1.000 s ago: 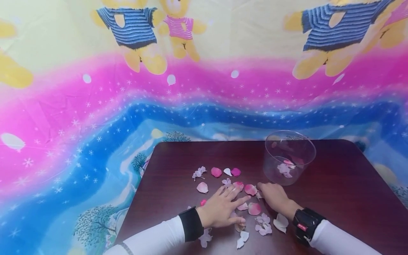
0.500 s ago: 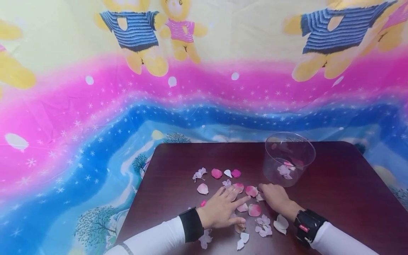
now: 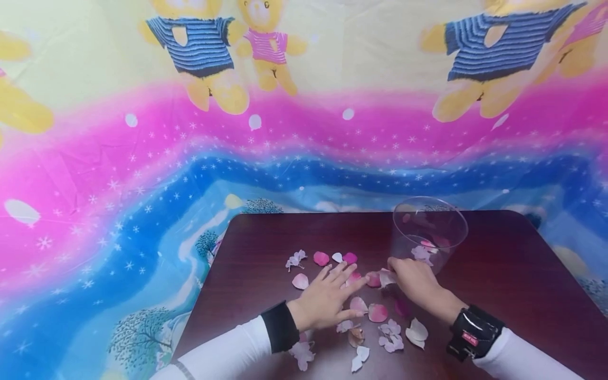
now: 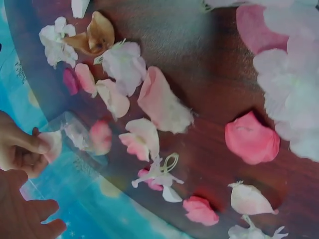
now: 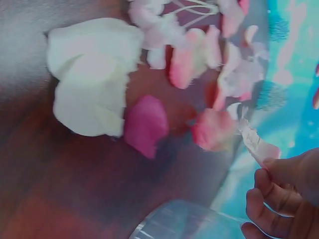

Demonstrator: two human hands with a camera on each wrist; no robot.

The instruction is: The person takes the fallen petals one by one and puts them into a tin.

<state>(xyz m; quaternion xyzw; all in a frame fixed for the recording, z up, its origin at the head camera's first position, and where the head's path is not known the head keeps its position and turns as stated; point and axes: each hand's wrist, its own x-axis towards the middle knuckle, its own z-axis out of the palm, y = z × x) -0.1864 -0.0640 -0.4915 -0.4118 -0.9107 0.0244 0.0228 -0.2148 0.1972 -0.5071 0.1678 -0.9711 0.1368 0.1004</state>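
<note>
My right hand [image 3: 417, 281] pinches a pale pink petal [image 5: 259, 145] between thumb and fingertips, close in front of the clear plastic bucket [image 3: 402, 247]. In the head view the held petal overlaps a pink petal [image 3: 373, 279] lying behind it. My left hand [image 3: 323, 299] has its fingers spread, palm down, over petals in the middle of the table; some are partly hidden beneath it. A magenta petal [image 5: 146, 126] and a large cream petal [image 3: 417, 333] lie below the right hand. Inside the bucket are lilac blossoms [image 3: 421, 254] and pink petals.
Loose petals and blossoms are scattered on the dark red-brown table [image 3: 513, 274], among them a lilac blossom [image 3: 296, 259], a white petal [image 3: 361, 359] and a brown petal [image 3: 355, 336]. A patterned curtain [image 3: 304, 132] hangs behind the table's far edge.
My right hand has risen slightly toward the bucket with the pale petal, exposing the magenta one. The left hand has shifted a little away from me, uncovering the brown petal.
</note>
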